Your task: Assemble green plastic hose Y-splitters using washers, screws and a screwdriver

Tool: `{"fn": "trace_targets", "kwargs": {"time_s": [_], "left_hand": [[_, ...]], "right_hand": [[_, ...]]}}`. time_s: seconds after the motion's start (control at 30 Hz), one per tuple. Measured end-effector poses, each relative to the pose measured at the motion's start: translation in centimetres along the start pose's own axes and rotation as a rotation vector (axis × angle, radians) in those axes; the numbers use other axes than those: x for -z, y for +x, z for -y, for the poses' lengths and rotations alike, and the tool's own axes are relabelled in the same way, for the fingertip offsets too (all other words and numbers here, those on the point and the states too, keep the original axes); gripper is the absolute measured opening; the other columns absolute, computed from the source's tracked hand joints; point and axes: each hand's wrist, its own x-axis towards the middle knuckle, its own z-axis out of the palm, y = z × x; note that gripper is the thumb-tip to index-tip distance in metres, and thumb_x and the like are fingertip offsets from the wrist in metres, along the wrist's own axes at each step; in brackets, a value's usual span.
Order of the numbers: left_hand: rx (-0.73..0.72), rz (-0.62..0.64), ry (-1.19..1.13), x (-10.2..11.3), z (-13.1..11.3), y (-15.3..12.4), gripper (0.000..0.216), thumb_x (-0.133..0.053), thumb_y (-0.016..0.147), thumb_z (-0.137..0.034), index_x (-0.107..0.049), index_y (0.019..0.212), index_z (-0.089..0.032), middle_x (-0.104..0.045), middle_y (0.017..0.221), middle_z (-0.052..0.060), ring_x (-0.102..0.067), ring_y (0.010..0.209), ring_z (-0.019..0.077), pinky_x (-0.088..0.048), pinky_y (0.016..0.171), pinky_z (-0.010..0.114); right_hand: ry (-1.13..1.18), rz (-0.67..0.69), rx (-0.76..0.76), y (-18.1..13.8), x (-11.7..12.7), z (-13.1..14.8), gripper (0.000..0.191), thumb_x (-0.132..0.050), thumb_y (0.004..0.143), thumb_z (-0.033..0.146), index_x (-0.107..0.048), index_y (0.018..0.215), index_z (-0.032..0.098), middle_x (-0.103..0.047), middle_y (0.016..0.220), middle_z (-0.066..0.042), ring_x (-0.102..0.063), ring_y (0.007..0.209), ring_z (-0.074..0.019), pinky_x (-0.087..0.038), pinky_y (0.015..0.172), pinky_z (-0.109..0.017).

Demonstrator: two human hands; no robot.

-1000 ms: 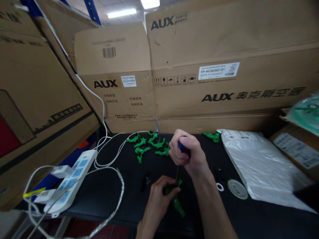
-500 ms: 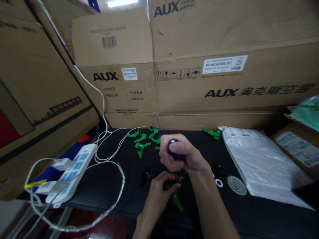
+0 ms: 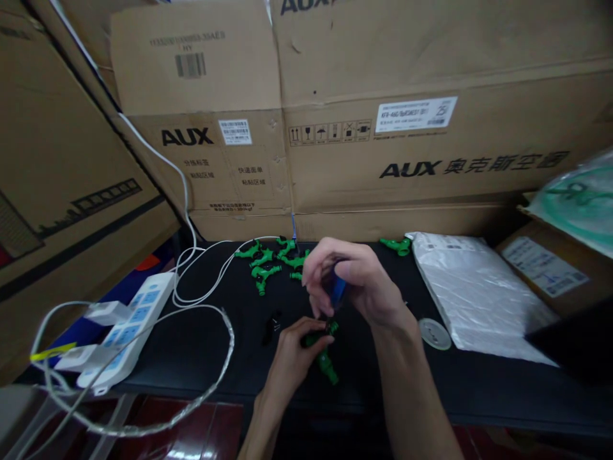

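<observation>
My left hand (image 3: 291, 352) pinches a green Y-shaped hose connector (image 3: 327, 368) against the black table near its front edge. Part of the connector is hidden under the fingers. Directly above it, my right hand (image 3: 368, 284) is wrapped round the blue handle of a screwdriver (image 3: 338, 289), which points down toward the connector. Its tip is too dark and blurred for me to tell whether it touches. Further back lies a group of similar green connectors (image 3: 262, 276), and one more green connector (image 3: 396, 246) lies apart at the back right.
Small screws and a black part (image 3: 272, 327) lie left of my hands. To the right are a round disc (image 3: 435, 334), a white padded package (image 3: 472, 294) and a carton (image 3: 541, 268). A power strip (image 3: 127, 332) with looping cables occupies the left. Large cardboard boxes (image 3: 330, 185) wall the back.
My right hand has loosened and turned on the screwdriver, whose handle now shows more from the side. The left hand still holds the connector. The whole view has shifted slightly.
</observation>
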Motion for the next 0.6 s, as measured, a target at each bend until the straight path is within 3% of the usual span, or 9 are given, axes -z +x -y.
{"fn": "trace_targets", "kwargs": {"time_s": [0.07, 0.13, 0.2, 0.27, 0.53, 0.6], "left_hand": [[0.009, 0.010, 0.010, 0.1, -0.1, 0.1, 0.012, -0.078, 0.086, -0.025, -0.080, 0.098, -0.023, -0.081, 0.102, 0.004, -0.075, 0.101, 0.0235, -0.057, 0.092, 0.033], [0.012, 0.006, 0.015, 0.1, -0.3, 0.1, 0.012, -0.077, 0.086, -0.025, -0.080, 0.097, -0.023, -0.081, 0.102, 0.004, -0.075, 0.101, 0.0238, -0.057, 0.092, 0.033], [0.019, -0.003, 0.020, 0.1, -0.4, 0.1, 0.013, -0.078, 0.085, -0.025, -0.080, 0.097, -0.022, -0.081, 0.102, 0.005, -0.076, 0.099, 0.0236, -0.057, 0.091, 0.033], [0.021, -0.014, 0.029, 0.1, -0.5, 0.0, 0.012, -0.079, 0.083, -0.026, -0.079, 0.095, -0.021, -0.081, 0.098, 0.004, -0.076, 0.096, 0.0233, -0.058, 0.088, 0.033], [-0.020, -0.078, 0.088, -0.1, -0.7, -0.1, 0.008, -0.072, 0.083, -0.017, -0.078, 0.088, -0.018, -0.081, 0.089, 0.006, -0.076, 0.084, 0.0241, -0.059, 0.076, 0.032], [-0.039, -0.090, 0.099, -0.2, -0.8, -0.2, 0.009, -0.071, 0.083, -0.015, -0.078, 0.086, -0.018, -0.081, 0.088, 0.006, -0.076, 0.083, 0.0242, -0.060, 0.075, 0.032]], "right_hand": [[0.129, 0.154, -0.055, 0.2, 0.6, 0.0, 0.019, -0.059, 0.086, 0.032, -0.069, 0.083, 0.016, -0.056, 0.053, 0.004, -0.046, 0.037, -0.0103, -0.041, 0.038, -0.024], [0.198, 0.134, -0.049, 0.4, 0.9, -0.4, 0.023, -0.059, 0.088, 0.035, -0.067, 0.075, 0.018, -0.042, 0.046, 0.009, -0.030, 0.032, -0.0065, -0.030, 0.033, -0.019], [0.210, 0.013, 0.015, 0.3, 0.8, -0.9, 0.026, -0.059, 0.091, 0.036, -0.063, 0.071, 0.019, -0.031, 0.047, 0.012, -0.018, 0.036, -0.0045, -0.019, 0.034, -0.016], [0.166, -0.139, 0.099, 0.1, 0.3, -1.5, 0.026, -0.059, 0.092, 0.036, -0.060, 0.072, 0.020, -0.030, 0.050, 0.012, -0.016, 0.038, -0.0043, -0.015, 0.036, -0.016], [-0.505, -0.847, 0.413, -0.7, -3.7, -3.1, 0.022, -0.052, 0.100, 0.028, -0.055, 0.079, 0.022, -0.039, 0.062, 0.008, -0.035, 0.049, -0.0072, -0.028, 0.045, -0.022], [-0.576, -0.943, 0.433, -0.4, -3.9, -3.2, 0.021, -0.050, 0.101, 0.027, -0.053, 0.080, 0.022, -0.040, 0.062, 0.008, -0.037, 0.050, -0.0075, -0.031, 0.047, -0.022]]}}
